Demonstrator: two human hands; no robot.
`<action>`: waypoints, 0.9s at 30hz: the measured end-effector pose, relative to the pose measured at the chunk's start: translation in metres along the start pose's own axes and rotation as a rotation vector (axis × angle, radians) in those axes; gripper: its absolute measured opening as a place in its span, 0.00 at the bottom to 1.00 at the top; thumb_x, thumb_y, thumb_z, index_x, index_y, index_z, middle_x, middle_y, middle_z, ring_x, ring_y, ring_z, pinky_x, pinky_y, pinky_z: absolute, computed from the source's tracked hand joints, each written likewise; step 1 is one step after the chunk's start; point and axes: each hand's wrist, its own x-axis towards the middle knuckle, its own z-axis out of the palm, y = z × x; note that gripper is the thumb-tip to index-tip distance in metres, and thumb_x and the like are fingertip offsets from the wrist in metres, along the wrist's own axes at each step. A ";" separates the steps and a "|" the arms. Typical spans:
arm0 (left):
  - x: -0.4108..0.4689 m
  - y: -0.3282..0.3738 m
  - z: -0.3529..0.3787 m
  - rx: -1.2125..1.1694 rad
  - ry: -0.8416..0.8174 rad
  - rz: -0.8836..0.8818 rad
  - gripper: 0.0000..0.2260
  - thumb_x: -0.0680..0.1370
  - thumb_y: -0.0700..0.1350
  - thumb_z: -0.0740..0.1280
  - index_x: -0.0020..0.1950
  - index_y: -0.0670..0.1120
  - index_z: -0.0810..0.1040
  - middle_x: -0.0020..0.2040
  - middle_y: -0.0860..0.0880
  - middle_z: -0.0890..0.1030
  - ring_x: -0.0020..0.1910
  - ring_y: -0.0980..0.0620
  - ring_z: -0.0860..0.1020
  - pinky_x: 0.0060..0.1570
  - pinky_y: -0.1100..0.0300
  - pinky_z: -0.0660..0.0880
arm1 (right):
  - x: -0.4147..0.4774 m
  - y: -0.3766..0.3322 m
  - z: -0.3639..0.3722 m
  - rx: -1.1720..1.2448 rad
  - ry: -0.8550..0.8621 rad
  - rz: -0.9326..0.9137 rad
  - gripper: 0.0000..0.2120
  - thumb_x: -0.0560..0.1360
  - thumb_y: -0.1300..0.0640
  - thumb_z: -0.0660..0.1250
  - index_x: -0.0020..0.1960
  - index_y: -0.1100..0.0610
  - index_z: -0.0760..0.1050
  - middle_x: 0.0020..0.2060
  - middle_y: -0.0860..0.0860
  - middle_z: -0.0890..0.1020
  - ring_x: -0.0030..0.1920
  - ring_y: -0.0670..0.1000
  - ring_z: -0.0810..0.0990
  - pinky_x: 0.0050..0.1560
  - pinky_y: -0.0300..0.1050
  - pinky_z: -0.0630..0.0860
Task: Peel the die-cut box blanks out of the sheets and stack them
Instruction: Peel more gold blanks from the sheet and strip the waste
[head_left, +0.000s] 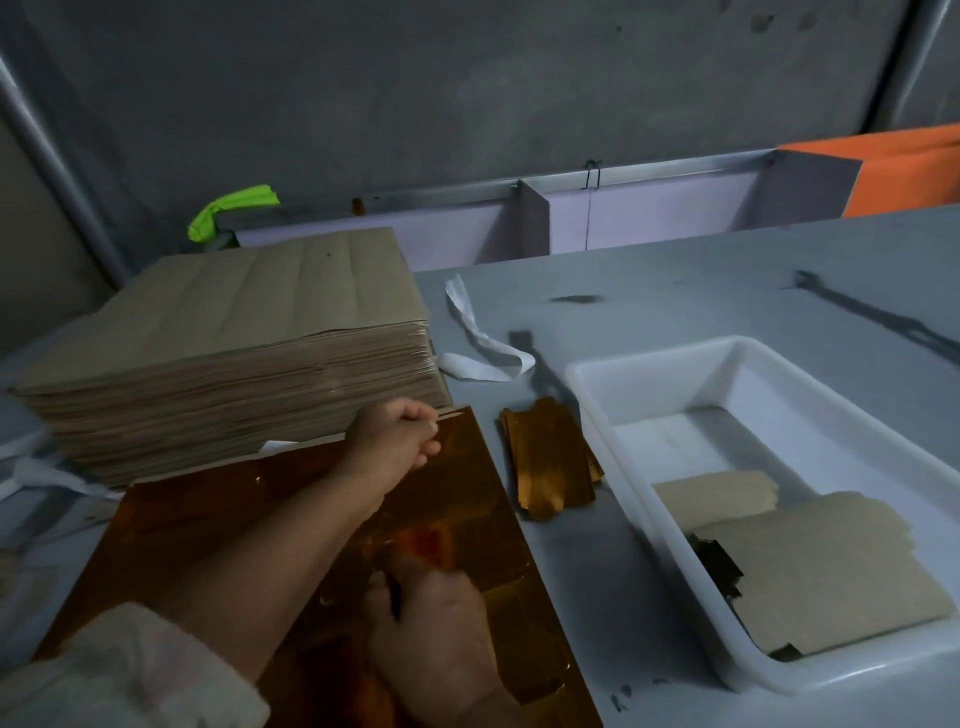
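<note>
Our left hand (395, 441) pinches the far edge of the gold sheet (208, 519) lying on the bench (675, 291). Our right hand (431, 623) curls onto its middle, though we cannot tell its grip. Gold blanks (550, 457) lie stacked just beside.

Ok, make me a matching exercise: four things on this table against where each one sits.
Things:
1. tall stack of brown cardboard sheets
2. large shiny gold foil sheet
3. small pile of gold foil blanks
4. white rectangular plastic tray

Places:
A. right side of the grey table
B. under the left hand and right hand
C. far left, behind the gold sheet
D. between the gold sheet and the tray

Pairs: 1-C, 2-B, 3-D, 4-A
</note>
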 end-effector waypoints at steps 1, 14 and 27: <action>-0.004 -0.008 -0.017 -0.009 0.039 0.002 0.07 0.79 0.38 0.65 0.48 0.48 0.79 0.46 0.49 0.82 0.43 0.55 0.81 0.37 0.65 0.74 | -0.031 0.030 -0.025 -0.065 0.105 -0.060 0.06 0.81 0.45 0.58 0.51 0.44 0.73 0.41 0.44 0.81 0.43 0.42 0.81 0.50 0.42 0.81; -0.065 -0.116 -0.161 0.241 0.409 -0.123 0.07 0.79 0.40 0.64 0.50 0.52 0.79 0.50 0.52 0.79 0.50 0.53 0.76 0.47 0.58 0.70 | -0.063 0.021 -0.016 0.212 0.189 0.068 0.07 0.82 0.49 0.60 0.47 0.46 0.75 0.41 0.49 0.82 0.40 0.48 0.83 0.42 0.45 0.84; -0.070 -0.153 -0.149 0.598 0.389 -0.006 0.07 0.79 0.51 0.64 0.56 0.56 0.75 0.58 0.54 0.70 0.57 0.55 0.70 0.53 0.60 0.70 | -0.063 -0.066 -0.078 0.593 0.255 -0.086 0.13 0.81 0.51 0.62 0.41 0.56 0.76 0.27 0.48 0.75 0.26 0.44 0.72 0.27 0.39 0.69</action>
